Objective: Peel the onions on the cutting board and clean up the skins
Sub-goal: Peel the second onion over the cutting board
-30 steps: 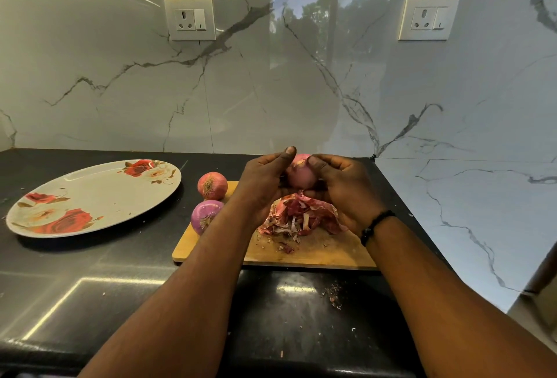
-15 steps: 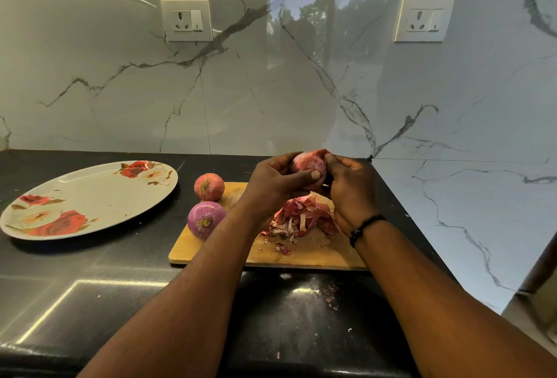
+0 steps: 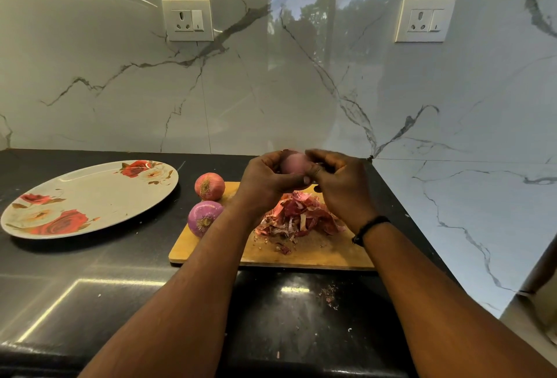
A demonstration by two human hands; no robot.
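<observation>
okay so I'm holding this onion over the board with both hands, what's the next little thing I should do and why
Probably keep stripping the held onion, letting each piece fall onto the skin pile right beneath. Both the left hand and right hand already grip it above the cutting board, so skins land there. Whether it is fully peeled is hard to tell; it looks blurred.

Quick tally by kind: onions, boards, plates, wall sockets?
Onions: 3, one held in both hands, two on the board
Cutting board: 1
Plate: 1
Wall sockets: 2
Total: 7
</observation>
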